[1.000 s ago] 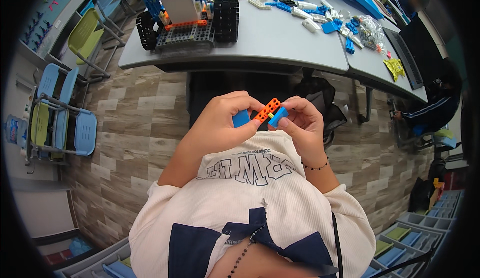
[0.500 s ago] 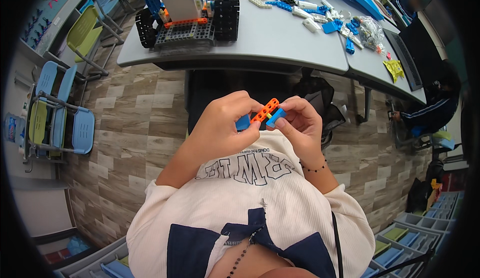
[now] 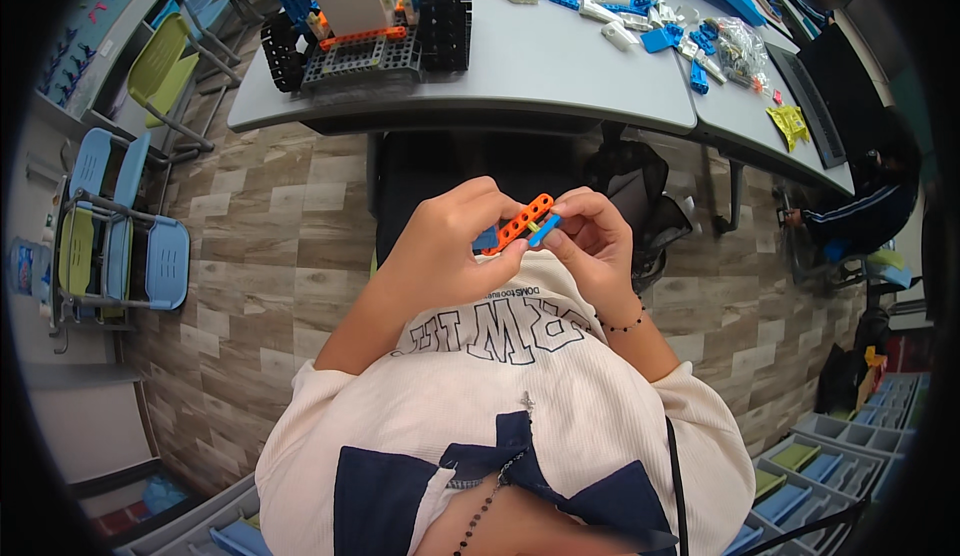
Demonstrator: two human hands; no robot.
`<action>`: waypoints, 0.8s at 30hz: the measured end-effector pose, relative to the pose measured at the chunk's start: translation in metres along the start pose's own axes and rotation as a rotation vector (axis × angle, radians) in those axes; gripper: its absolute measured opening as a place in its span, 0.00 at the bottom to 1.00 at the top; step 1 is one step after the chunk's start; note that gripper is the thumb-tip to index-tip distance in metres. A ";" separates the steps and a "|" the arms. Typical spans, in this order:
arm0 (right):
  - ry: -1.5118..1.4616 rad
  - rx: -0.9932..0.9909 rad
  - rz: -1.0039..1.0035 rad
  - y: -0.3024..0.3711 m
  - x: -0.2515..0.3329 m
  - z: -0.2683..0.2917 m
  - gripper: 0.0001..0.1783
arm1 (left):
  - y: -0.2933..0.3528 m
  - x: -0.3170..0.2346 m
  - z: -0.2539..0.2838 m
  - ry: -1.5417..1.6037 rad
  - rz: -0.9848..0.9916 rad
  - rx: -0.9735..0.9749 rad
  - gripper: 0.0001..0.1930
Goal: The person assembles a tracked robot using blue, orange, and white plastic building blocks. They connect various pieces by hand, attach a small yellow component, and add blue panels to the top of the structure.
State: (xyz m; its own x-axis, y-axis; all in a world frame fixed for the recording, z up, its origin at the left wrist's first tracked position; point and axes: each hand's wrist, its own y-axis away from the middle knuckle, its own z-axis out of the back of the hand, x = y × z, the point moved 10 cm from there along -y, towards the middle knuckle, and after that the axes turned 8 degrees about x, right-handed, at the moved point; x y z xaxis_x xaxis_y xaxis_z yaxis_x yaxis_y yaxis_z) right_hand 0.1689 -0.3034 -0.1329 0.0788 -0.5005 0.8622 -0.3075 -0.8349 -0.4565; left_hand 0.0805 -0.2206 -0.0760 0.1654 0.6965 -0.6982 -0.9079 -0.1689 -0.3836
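In front of the shirt (image 3: 570, 396), the left hand (image 3: 442, 241) grips an orange beam (image 3: 519, 224) and a blue block (image 3: 486, 240), while the right hand (image 3: 597, 241) pinches a blue piece (image 3: 544, 231), apparently joined to the beam by a yellow-green pin (image 3: 534, 227) but not yet flush, with many loose parts (image 3: 620, 36) unattached on the worktop (image 3: 560, 81).

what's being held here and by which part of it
The left grip holds an orange perforated beam near its lower-left end; the right grip pinches a small blue building piece on its right side.

R blue pc. (image 3: 544, 231) turned more edge-on vs. before.
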 end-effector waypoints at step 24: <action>0.059 0.007 0.033 0.002 0.017 -0.014 0.14 | 0.005 -0.005 0.011 -0.001 -0.013 -0.006 0.19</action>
State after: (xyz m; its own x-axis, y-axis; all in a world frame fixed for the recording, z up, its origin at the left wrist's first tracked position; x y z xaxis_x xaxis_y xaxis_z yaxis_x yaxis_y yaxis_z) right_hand 0.1567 -0.3102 -0.1165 0.0127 -0.5138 0.8578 -0.3025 -0.8196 -0.4865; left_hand 0.0705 -0.2178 -0.0679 0.1769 0.6996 -0.6923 -0.9032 -0.1641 -0.3967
